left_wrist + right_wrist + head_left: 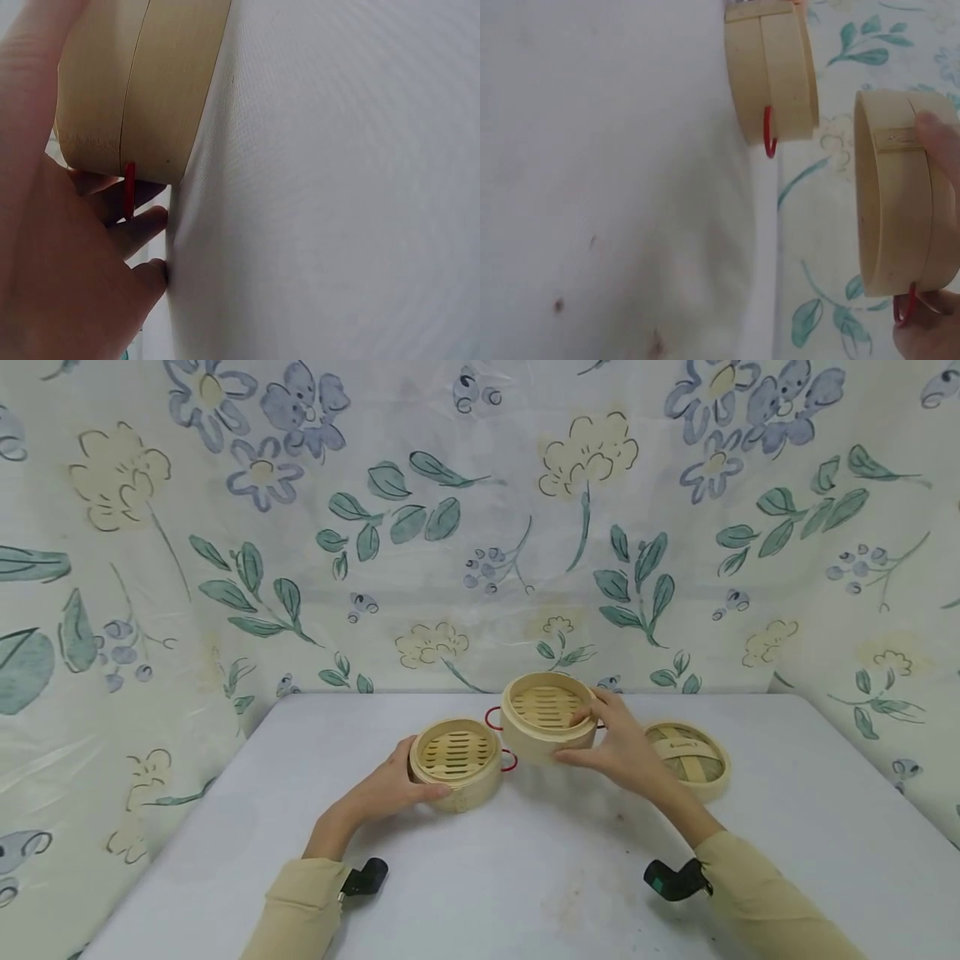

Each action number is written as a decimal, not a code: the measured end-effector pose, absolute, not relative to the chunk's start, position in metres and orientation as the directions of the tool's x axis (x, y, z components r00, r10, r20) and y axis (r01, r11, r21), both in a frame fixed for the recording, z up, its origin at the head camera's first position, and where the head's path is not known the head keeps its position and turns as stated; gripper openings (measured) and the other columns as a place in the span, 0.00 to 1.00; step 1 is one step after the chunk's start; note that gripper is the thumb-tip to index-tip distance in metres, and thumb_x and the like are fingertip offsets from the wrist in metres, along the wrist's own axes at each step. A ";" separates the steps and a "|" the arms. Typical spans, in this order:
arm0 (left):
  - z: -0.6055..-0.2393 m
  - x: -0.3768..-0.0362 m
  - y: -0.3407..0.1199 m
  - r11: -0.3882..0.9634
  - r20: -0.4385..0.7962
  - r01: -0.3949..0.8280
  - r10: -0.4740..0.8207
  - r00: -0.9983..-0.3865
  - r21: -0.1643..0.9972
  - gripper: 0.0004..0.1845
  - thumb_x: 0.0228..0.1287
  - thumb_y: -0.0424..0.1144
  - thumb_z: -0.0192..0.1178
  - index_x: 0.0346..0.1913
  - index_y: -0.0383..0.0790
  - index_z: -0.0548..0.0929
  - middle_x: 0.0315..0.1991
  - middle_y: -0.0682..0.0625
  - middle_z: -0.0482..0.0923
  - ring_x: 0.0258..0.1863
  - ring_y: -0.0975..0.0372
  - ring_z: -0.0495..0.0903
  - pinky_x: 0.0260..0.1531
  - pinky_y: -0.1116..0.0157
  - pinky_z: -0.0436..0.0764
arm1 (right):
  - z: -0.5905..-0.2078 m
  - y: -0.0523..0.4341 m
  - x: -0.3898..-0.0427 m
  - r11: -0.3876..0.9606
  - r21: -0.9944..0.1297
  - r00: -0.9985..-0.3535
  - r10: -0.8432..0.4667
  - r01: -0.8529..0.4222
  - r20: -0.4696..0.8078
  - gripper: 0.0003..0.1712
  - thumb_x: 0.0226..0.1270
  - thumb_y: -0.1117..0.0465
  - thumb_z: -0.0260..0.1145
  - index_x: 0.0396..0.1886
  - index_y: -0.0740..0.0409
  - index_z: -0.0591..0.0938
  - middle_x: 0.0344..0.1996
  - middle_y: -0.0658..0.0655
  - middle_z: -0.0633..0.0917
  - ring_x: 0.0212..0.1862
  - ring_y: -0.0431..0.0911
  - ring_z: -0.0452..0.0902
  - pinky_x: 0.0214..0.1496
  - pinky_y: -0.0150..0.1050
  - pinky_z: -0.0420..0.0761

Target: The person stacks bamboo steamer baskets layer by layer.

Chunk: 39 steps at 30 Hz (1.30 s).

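On the white table (525,860) stands a round bamboo steamer basket (456,760) with red wire handles. My left hand (393,787) grips its near left side, thumb along the wall. In the left wrist view that basket's wall (142,82) and a red handle (130,189) sit against my left hand (67,277). My right hand (617,745) grips a second steamer basket (547,714) by its right rim and holds it a little above the table, just right of and behind the first. The right wrist view shows the held basket (900,195) and the standing basket (772,75).
A woven bamboo lid (686,758) lies flat on the table to the right of my right hand. A floral cloth (480,527) hangs behind and round the table's sides. Black wrist cameras (365,877) sit on both sleeves.
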<state>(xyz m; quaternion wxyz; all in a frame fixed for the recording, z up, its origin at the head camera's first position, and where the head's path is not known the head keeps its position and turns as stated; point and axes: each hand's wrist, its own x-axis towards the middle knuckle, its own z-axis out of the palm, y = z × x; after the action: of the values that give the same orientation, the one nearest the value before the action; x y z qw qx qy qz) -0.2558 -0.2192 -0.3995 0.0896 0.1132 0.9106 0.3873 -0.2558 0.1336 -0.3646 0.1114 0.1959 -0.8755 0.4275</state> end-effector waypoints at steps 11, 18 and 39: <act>-0.398 -0.255 -0.217 0.661 -0.080 0.128 0.275 -0.958 0.739 0.62 0.48 0.64 0.73 0.76 0.37 0.47 0.71 0.39 0.60 0.72 0.48 0.61 0.70 0.44 0.59 | -0.357 0.099 -0.261 0.499 -0.721 -0.877 -0.296 -0.480 0.379 0.26 0.46 0.51 0.83 0.39 0.53 0.78 0.72 0.59 0.63 0.66 0.54 0.63 0.62 0.60 0.70; -0.397 -0.255 -0.217 0.665 -0.080 0.129 0.275 -0.958 0.736 0.62 0.49 0.64 0.72 0.76 0.37 0.47 0.71 0.40 0.61 0.70 0.49 0.63 0.69 0.44 0.62 | -0.362 0.079 -0.267 0.498 -0.722 -0.877 -0.294 -0.481 0.381 0.26 0.46 0.50 0.83 0.39 0.53 0.79 0.72 0.59 0.63 0.69 0.55 0.62 0.65 0.59 0.69; -0.399 -0.257 -0.220 0.614 -0.022 0.207 0.344 -0.939 0.761 0.57 0.52 0.59 0.73 0.78 0.49 0.49 0.73 0.43 0.61 0.72 0.51 0.61 0.71 0.46 0.58 | -0.370 0.019 -0.266 0.545 -0.662 -0.856 -0.374 -0.514 0.356 0.27 0.46 0.47 0.82 0.41 0.51 0.79 0.73 0.61 0.63 0.74 0.59 0.57 0.70 0.60 0.65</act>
<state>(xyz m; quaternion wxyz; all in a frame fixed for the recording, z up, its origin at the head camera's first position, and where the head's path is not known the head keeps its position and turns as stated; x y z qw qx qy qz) -0.2571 -0.2201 -0.3989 0.0832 0.1540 0.8946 0.4112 -0.2658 0.0194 -0.3698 0.0866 0.2538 -0.8747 0.4036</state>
